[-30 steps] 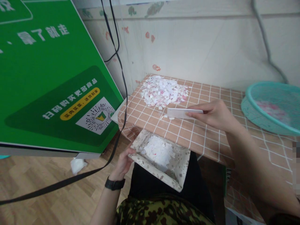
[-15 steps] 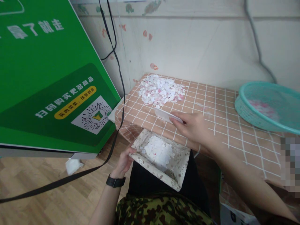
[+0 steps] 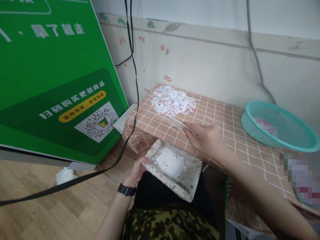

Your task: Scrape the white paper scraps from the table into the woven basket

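My left hand (image 3: 138, 169) grips the left side of a patterned, shallow box (image 3: 191, 178), tilted below the table's front edge. White paper scraps (image 3: 170, 161) lie heaped inside it. Over the tabletop, my right hand (image 3: 203, 136) is closed on a thin white card (image 3: 176, 122), whose far end is near the tabletop. Just beyond the card is a pile of white and pinkish paper scraps (image 3: 172, 100) at the table's back left.
The table has a brown checked cloth (image 3: 220, 113). A turquoise mesh basket (image 3: 280, 125) with pinkish scraps stands at the right. A green sign board (image 3: 62, 60) is at the left, with a black strap (image 3: 136, 83) hanging before it.
My view has shifted, so the surroundings sit differently in the picture. The card, still in my right hand, now shows a narrower face. My left hand keeps hold of the box.
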The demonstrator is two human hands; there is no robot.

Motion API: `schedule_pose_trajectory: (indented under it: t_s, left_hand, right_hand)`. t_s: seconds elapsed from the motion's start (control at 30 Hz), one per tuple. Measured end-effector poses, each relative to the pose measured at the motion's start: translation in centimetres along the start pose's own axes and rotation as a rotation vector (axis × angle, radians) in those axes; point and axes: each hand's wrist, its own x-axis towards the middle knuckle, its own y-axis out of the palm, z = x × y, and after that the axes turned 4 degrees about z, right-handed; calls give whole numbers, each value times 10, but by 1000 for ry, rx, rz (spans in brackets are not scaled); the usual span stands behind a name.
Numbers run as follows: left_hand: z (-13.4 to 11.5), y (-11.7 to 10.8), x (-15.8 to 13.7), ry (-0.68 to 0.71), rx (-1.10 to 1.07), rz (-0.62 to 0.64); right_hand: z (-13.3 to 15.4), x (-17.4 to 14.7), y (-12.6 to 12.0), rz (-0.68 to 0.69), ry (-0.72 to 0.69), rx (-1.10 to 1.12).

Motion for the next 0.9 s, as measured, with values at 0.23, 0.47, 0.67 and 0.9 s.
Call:
schedule_pose_trajectory:
  t_s: [0.23, 0.47, 0.67, 0.9]
  left_hand:
    - [23, 6, 6, 42, 114, 98]
    - [27, 2, 9, 63, 164, 127]
    - [27, -3, 12, 48, 175, 123]
    - [27, -3, 12, 61, 173, 127]
  right_hand:
    - [4, 1, 23, -197, 404, 163]
    - [-7, 5, 21, -190, 510, 346]
    - [-6, 7, 26, -178, 516, 366]
    - [-9, 8, 27, -180, 543, 404]
